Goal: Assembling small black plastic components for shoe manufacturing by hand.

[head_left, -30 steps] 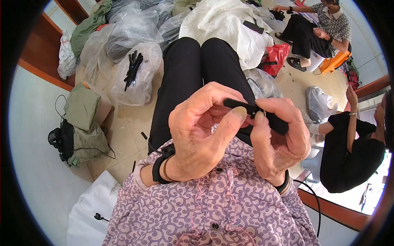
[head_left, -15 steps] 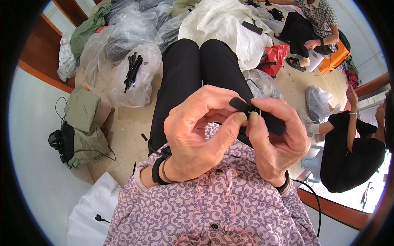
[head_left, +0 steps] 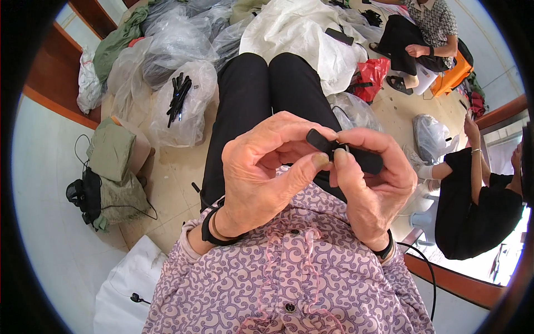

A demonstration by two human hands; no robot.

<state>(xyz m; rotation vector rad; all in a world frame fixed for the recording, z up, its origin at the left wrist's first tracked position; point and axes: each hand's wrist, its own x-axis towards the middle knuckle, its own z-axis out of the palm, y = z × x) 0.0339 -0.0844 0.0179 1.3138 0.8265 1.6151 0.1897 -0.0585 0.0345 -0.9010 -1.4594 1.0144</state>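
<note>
Above my lap, both hands pinch one small black flat strip [head_left: 364, 161], which has a narrow dark joint with a thin pale edge near its middle. My left hand [head_left: 261, 181] holds the strip's shorter rounded end between curled fingers and thumb. The thumb and forefinger of my right hand [head_left: 381, 183] close on it beside the joint, while the longer end lies against that palm. My fingertips nearly meet and partly cover the joint, so its exact form is hidden.
Beyond my left knee, a clear plastic bag [head_left: 203, 89] bears a pile of black strips [head_left: 178, 100]. A white sheet [head_left: 278, 33] and a red bag [head_left: 371, 78] lie ahead. Two people sit at the right. A stool with a green cushion [head_left: 111, 147] stands at the left.
Both hands and the black strip have shifted slightly left and up; the grip looks the same. At the upper right, a co-worker's hand has moved a little.
</note>
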